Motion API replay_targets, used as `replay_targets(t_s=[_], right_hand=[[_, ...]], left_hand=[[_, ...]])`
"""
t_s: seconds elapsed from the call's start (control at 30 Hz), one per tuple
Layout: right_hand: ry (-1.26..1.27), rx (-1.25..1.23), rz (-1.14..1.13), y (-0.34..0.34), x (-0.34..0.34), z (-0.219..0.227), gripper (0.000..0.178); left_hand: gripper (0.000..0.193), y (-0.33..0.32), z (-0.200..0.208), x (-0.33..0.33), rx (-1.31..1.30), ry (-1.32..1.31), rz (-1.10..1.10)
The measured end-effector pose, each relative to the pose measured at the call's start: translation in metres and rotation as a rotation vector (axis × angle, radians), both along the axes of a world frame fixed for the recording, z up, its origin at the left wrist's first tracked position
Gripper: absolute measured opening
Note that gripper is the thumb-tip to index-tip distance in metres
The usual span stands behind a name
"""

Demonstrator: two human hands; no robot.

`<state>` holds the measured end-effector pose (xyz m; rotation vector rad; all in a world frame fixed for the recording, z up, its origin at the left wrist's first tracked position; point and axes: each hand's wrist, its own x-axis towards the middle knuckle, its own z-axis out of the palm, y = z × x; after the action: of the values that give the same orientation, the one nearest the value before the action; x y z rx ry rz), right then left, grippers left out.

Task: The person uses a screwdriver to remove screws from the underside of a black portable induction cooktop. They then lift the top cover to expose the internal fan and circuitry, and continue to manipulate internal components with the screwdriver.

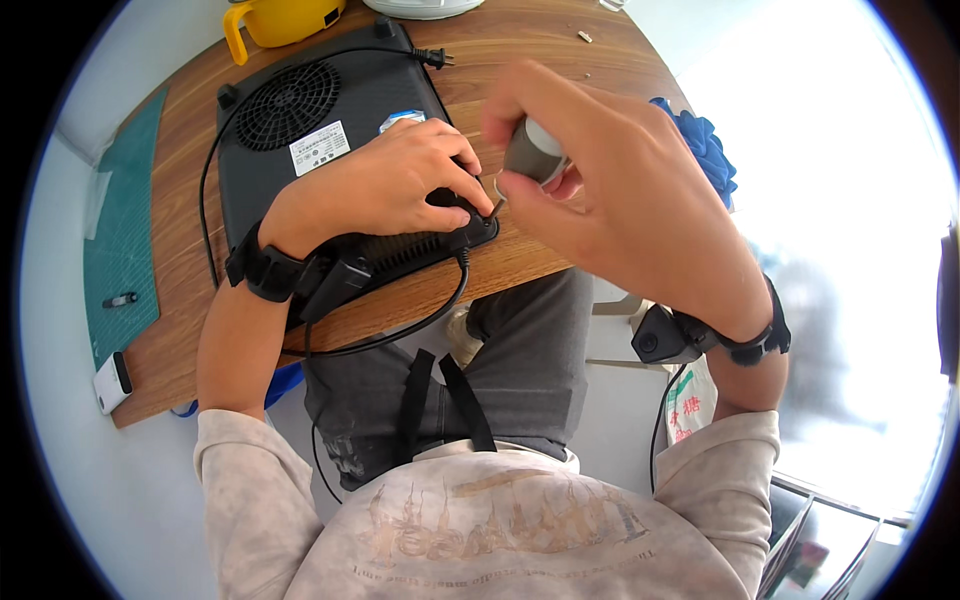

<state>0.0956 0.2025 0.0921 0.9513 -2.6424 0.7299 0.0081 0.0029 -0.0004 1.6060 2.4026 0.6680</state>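
An induction cooker [400,75] lies upside down on the table, its black underside with a round fan grille [288,105] facing up. My right hand [640,185] is closed around a grey and white, cylinder-shaped screwdriver [535,152], held tilted. Its thin metal bit [497,208] reaches down to the cooker's near right corner. My left hand [385,185] rests on the underside by that same corner. Its thumb and index finger are spread apart, the index fingertip close beside the bit. Whether the bit sits in a screw is too small to tell.
The cooker's black cord and plug [433,58] cross its far side. A yellow pot [290,20] stands at the back left, a green cutting mat [120,245] at the left edge, with a small white device [113,382] nearby. Blue cloth [705,155] lies at the right.
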Motion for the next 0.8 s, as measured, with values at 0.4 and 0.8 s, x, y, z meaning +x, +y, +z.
replay_targets(t_s=[0.4,0.8], right_hand=[[0.26,0.214,-0.18,0.003,0.02,-0.005,0.03],[-0.053,0.003,-0.118,0.011,0.017,0.0,0.027]], left_hand=[[0.023,0.0,-0.006,-0.001,0.059,0.04,-0.021],[0.024,0.001,-0.006,-0.003,0.035,-0.033,-0.044]])
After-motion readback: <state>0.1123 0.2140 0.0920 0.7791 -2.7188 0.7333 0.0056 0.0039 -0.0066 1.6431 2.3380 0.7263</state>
